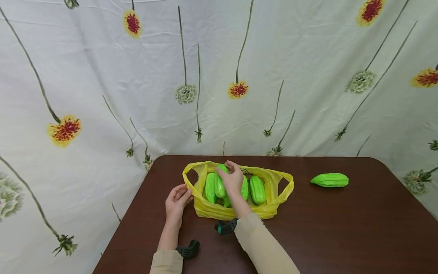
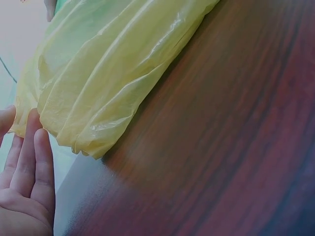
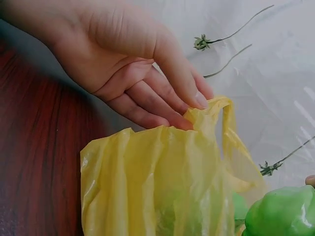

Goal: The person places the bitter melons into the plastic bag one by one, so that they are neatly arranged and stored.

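Note:
A yellow plastic bag (image 1: 236, 212) lies spread open on the table, with several bright green, ribbed bitter melons (image 1: 257, 190) inside. At the bag's left side, my left hand (image 1: 178, 203) pinches the edge by the handle loop; the right wrist view shows thumb and fingers of this left hand (image 3: 142, 73) on the film. Over the bag's opening, my right hand (image 1: 234, 179) holds one upright bitter melon (image 1: 220, 186) near its top, between thumb and fingers. Only a fingertip of that hand shows beside the bitter melon (image 3: 280, 211) in the right wrist view.
Another bitter melon (image 1: 329, 180) lies on the dark brown table (image 1: 342, 228), right of the bag. The bag's right handle loop (image 1: 289, 186) stands out toward it. A white floral cloth (image 1: 219, 114) hangs behind the table. Each wrist wears a black band.

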A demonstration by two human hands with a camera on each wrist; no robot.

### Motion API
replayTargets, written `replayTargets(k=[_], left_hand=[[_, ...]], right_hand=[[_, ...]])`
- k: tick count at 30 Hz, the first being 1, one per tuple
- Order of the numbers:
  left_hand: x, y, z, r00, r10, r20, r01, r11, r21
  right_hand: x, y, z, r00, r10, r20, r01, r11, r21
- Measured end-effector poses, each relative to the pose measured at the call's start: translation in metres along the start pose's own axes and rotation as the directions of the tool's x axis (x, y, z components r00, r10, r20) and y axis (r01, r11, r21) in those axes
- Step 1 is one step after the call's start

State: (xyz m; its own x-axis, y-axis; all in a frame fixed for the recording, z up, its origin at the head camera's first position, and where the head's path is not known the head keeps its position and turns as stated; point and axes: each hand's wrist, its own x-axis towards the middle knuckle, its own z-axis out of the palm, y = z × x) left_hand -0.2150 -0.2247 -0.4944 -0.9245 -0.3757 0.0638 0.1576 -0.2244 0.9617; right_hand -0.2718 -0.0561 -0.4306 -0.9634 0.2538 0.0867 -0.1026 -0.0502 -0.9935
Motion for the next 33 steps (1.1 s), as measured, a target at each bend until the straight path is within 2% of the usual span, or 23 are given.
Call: replayTargets(k=[6,21,33], left_hand=[[0.0,0.0,0.0,1.0,0.007,-0.008,-0.007,1.0,0.003],[0.001,-0.001,0.0,1.0,0.003,0.009,-0.003,1.0,-0.01],[0.001,-0.001,0.001,1.0,0.001,0.009,-0.001,1.0,-0.004]], right_hand=[[-0.001,0.005,0.001,1.0,0.023,0.01,-0.023,1.0,0.009],[-0.003,0.019,0.003,1.0,0.016,0.001,-0.016,1.0,-0.019],[-0.005,0.022,-0.009,1.0,0.019,0.008,-0.019,1.0,0.013]])
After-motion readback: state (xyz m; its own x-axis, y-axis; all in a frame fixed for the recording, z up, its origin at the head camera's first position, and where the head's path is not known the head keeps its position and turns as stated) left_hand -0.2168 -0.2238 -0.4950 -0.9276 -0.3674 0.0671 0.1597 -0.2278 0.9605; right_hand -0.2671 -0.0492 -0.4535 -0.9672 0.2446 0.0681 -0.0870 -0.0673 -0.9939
